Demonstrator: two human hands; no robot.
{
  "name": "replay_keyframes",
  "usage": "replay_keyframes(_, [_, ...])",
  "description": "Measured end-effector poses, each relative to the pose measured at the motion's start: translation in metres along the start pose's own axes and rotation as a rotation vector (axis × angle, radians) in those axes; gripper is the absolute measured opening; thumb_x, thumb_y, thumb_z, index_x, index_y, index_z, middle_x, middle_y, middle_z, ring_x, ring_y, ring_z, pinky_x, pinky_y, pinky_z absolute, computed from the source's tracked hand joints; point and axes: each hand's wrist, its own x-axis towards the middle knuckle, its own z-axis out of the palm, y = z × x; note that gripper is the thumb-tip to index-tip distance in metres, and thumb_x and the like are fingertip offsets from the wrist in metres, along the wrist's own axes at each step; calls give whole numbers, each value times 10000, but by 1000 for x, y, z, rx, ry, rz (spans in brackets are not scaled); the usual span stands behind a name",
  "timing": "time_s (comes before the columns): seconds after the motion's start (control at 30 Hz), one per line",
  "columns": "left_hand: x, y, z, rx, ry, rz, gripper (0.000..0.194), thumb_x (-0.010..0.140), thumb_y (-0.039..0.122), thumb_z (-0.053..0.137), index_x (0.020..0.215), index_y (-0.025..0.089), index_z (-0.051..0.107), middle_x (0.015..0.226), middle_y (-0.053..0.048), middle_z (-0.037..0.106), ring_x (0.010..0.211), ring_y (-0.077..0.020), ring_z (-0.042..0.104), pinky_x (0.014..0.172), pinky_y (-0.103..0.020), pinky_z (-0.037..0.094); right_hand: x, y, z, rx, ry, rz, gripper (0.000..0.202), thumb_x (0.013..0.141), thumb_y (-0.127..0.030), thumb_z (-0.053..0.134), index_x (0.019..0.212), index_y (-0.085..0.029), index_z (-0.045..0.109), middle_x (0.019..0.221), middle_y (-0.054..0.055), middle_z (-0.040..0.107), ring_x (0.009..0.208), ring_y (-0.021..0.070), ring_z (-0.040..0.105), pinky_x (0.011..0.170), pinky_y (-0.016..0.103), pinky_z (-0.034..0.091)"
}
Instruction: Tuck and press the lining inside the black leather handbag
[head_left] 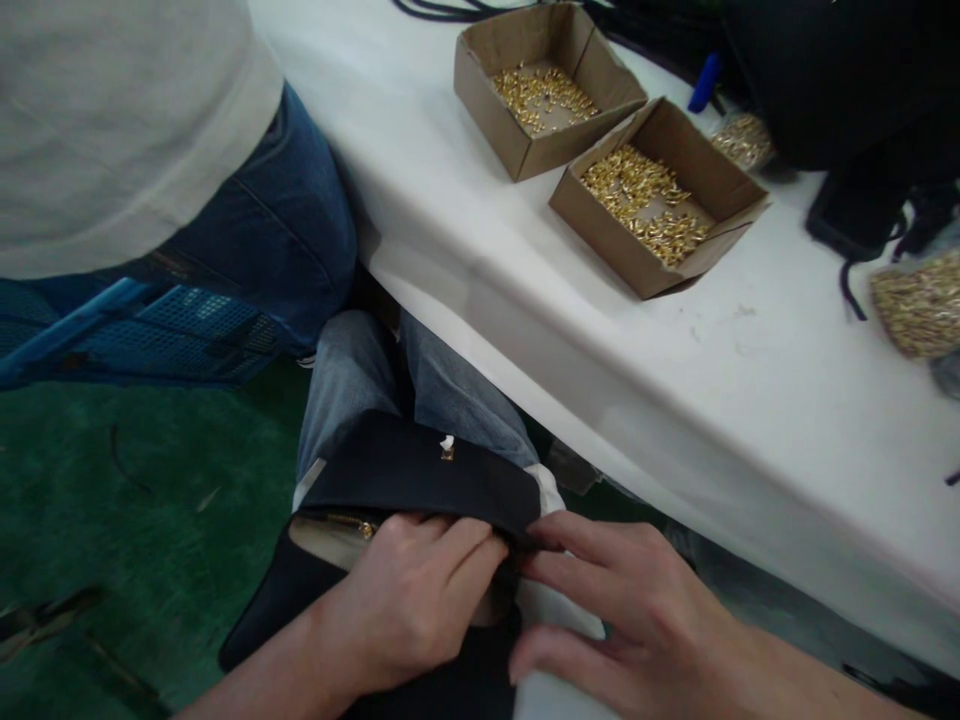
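Observation:
A black bag [420, 470] with a light lining, a gold zipper and a small gold clasp on its flap lies across the lap. My left hand [420, 590] is curled at the bag's opening, its fingertips hidden inside beneath the flap. At the bag's right edge is my right hand [630, 610], fingers touching the black material and thumb held apart below. What, if anything, the left fingers hold cannot be seen.
Two cardboard boxes [517, 150] [615, 250] of small gold metal pieces stand on the white-covered table [750, 400]. Clear bags [919, 305] of similar pieces and a blue object [705, 83] lie farther right. A person in jeans [277, 220] is at left, near a blue crate [187, 340].

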Motion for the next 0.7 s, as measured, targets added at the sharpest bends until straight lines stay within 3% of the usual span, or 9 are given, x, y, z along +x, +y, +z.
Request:
replay_keyframes(0.13, [0, 6, -1, -21, -61, -139, 271, 1000, 50, 478, 1151, 244, 591, 985, 7, 724, 821, -218, 695, 662, -374, 485, 1, -5, 12, 38, 116, 38, 190, 1170, -313, 712, 1048, -177, 764, 1012, 66, 715, 804, 180, 716, 672, 287, 546])
replay_keyframes(0.27, [-6, 7, 3, -39, -105, -222, 346, 953, 31, 509, 1202, 264, 570, 979, 20, 733, 787, -212, 714, 628, -345, 475, 1, -6, 15, 94, 93, 84, 154, 1159, -268, 709, 1046, -181, 766, 1060, 66, 714, 853, 185, 731, 702, 293, 551])
replay_keyframes(0.43, [-13, 8, 8, -87, 50, -270, 234, 1070, 97, 511, 1247, 228, 592, 976, 0, 781, 798, -193, 758, 685, -318, 545, -2, 3, 9, 115, -13, 79, 171, 1176, -175, 593, 1129, -188, 757, 1136, 75, 715, 898, 185, 726, 720, 298, 523])
replay_keyframes(0.57, [-16, 8, 4, 27, 129, -80, 246, 1124, 113, 450, 1197, 147, 682, 1013, -71, 821, 840, -206, 776, 767, -340, 590, -4, 8, 10, 114, -43, 39, 296, 1150, -62, 467, 1166, -184, 737, 1113, 75, 702, 874, 180, 685, 693, 314, 465])
replay_keyframes(0.7, [-19, 6, -2, 157, 129, 130, 445, 1138, 113, 323, 1310, 11, 721, 1266, -197, 829, 1125, -272, 805, 899, -377, 641, -1, 7, 12, 90, 0, 12, 299, 1151, -59, 439, 1099, -185, 705, 1031, 61, 667, 816, 176, 626, 667, 326, 419])
